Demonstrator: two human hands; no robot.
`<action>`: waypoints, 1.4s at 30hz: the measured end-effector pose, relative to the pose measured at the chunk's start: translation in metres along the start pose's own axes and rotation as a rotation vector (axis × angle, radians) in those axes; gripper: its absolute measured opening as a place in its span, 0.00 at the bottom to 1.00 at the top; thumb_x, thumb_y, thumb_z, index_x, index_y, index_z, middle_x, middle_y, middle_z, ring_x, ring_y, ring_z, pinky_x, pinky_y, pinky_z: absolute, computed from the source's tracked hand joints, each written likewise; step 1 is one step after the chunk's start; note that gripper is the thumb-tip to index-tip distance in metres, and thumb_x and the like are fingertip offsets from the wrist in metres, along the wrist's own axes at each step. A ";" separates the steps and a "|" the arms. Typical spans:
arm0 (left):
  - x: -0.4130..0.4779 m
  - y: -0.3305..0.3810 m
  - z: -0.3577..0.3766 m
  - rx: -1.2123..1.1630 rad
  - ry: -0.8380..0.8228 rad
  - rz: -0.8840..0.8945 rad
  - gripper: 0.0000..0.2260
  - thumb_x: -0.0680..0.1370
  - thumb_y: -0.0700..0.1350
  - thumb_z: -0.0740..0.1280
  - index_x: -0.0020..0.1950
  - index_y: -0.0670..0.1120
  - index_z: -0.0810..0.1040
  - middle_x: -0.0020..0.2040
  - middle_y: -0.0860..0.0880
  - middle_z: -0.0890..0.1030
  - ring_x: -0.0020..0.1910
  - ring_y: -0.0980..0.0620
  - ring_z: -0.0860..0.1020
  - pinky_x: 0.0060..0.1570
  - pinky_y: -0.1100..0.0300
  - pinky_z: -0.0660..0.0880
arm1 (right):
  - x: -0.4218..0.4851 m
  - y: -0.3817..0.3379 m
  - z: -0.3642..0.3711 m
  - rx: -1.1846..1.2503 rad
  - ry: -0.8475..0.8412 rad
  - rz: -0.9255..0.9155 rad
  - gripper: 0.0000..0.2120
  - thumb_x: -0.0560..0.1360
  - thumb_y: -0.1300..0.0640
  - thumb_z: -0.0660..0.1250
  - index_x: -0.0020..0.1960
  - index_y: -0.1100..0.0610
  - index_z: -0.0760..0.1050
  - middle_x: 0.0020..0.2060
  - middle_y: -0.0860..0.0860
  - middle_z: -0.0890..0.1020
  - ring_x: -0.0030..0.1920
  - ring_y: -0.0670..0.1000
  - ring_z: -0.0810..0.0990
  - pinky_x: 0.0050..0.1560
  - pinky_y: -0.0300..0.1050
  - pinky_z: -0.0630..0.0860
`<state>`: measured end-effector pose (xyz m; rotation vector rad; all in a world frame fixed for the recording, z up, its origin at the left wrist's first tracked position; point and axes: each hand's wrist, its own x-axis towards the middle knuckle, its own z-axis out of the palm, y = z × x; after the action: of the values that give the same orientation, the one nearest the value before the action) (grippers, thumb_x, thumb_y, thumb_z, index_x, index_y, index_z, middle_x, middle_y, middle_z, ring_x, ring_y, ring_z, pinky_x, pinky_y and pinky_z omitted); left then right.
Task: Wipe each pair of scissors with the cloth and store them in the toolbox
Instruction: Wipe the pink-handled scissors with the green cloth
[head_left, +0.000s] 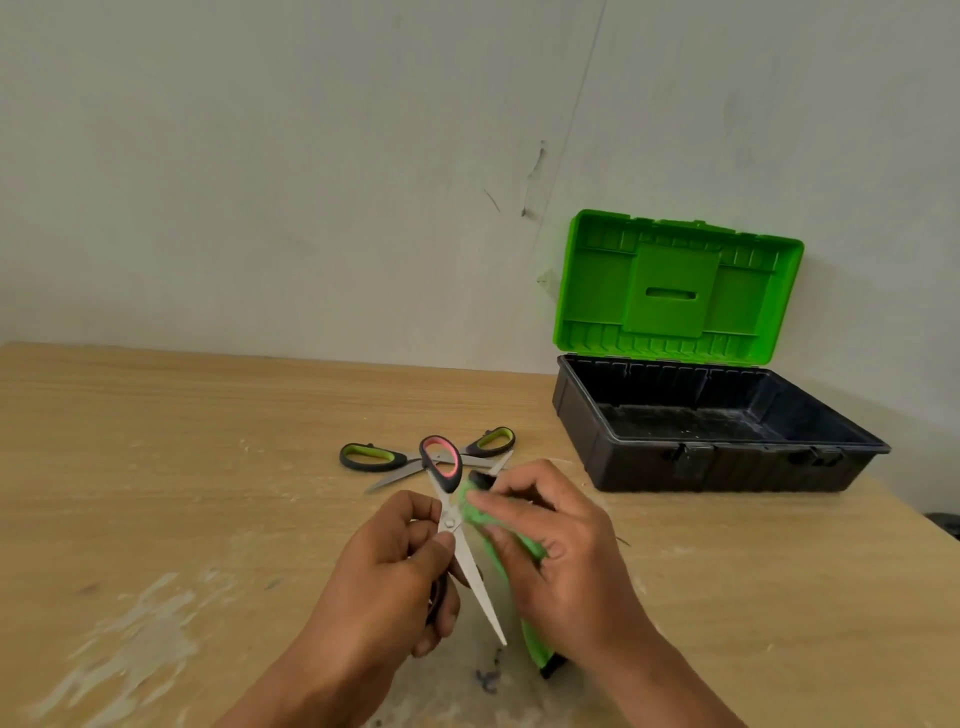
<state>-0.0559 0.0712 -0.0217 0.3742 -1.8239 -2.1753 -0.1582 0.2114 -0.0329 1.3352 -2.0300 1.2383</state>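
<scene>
My left hand (395, 566) pinches a pair of scissors with pink-and-black handles (442, 470) near the pivot, blades opened and pointing toward me. My right hand (556, 551) grips a green cloth (511, 551) and presses it against the scissors by the pivot. A second pair of scissors with green-and-black handles (374, 457) lies open on the table just behind. The toolbox (717, 467), black with a green lid (675, 286) raised, stands at the right back; its tub looks bare inside.
The wooden table (208, 441) has white smears at the near left and a dark stain near my wrists. A plain wall rises behind the table. A dark object shows at the far right edge.
</scene>
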 end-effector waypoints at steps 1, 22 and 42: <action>0.000 -0.001 0.000 0.006 0.004 0.005 0.04 0.83 0.33 0.58 0.53 0.35 0.72 0.34 0.36 0.76 0.20 0.47 0.67 0.20 0.64 0.60 | 0.002 0.002 -0.001 -0.026 0.036 0.014 0.14 0.77 0.65 0.73 0.62 0.58 0.84 0.52 0.49 0.80 0.53 0.44 0.81 0.50 0.38 0.81; -0.005 0.003 0.001 0.096 0.064 0.006 0.03 0.83 0.35 0.59 0.51 0.38 0.71 0.29 0.40 0.69 0.21 0.49 0.65 0.23 0.63 0.58 | -0.001 -0.004 0.009 -0.151 -0.027 -0.008 0.15 0.78 0.68 0.71 0.64 0.61 0.82 0.50 0.50 0.78 0.49 0.44 0.78 0.48 0.33 0.78; -0.004 0.002 0.005 0.116 0.071 0.000 0.05 0.83 0.36 0.60 0.49 0.39 0.74 0.30 0.44 0.76 0.20 0.50 0.68 0.23 0.62 0.61 | 0.001 0.006 -0.002 -0.164 0.032 0.001 0.13 0.76 0.65 0.74 0.60 0.60 0.84 0.50 0.51 0.80 0.50 0.45 0.80 0.52 0.30 0.77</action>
<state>-0.0542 0.0765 -0.0191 0.4693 -1.9159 -2.0350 -0.1644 0.2134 -0.0339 1.2304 -2.0616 1.0617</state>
